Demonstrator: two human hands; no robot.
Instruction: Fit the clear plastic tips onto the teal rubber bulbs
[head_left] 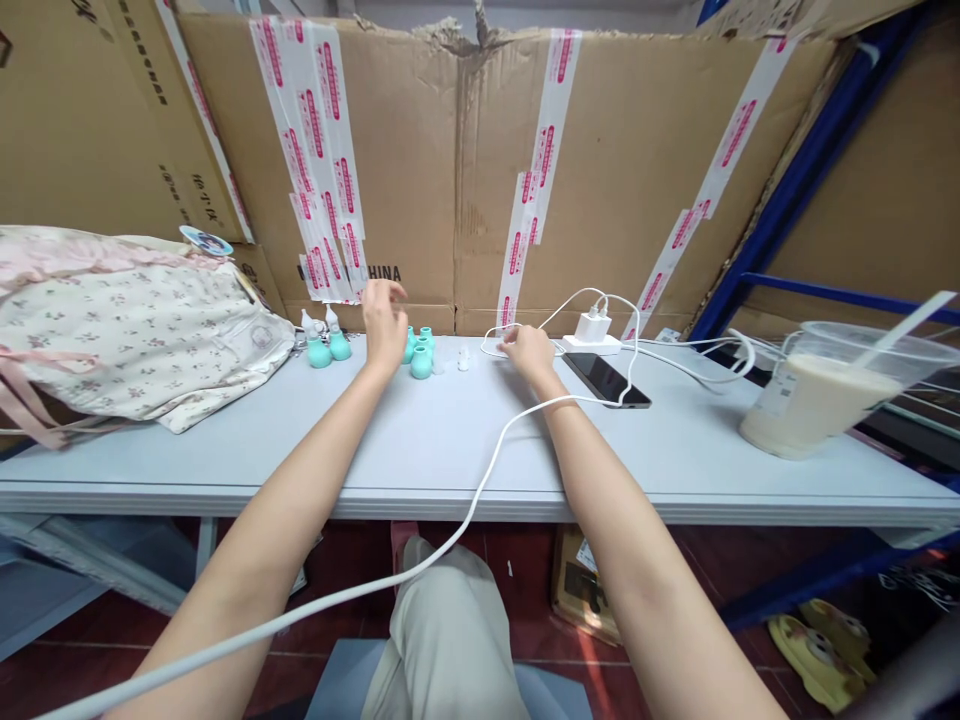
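Note:
My left hand (385,328) is raised just above the tabletop, its fingers loosely bent and apart, with nothing visible in them. Right beside it stands a cluster of several turquoise squeeze bulbs (421,360), partly hidden behind the hand. Farther left are two turquoise bulbs (319,352) with clear pointed tips fitted on them. A small clear plastic tip (463,358) stands between my hands, with another translucent piece (439,367) near the bulbs. My right hand (529,352) rests low over the table by a thin white cable, fingers loosely curved and apparently holding nothing.
A dark phone (606,380) lies right of my right hand, near a white charger (592,328) on a power strip. A white cable (480,490) crosses over my forearms. At right stands a milky drink cup (810,400); a floral bag (142,330) lies left. Cardboard (420,150) walls the back.

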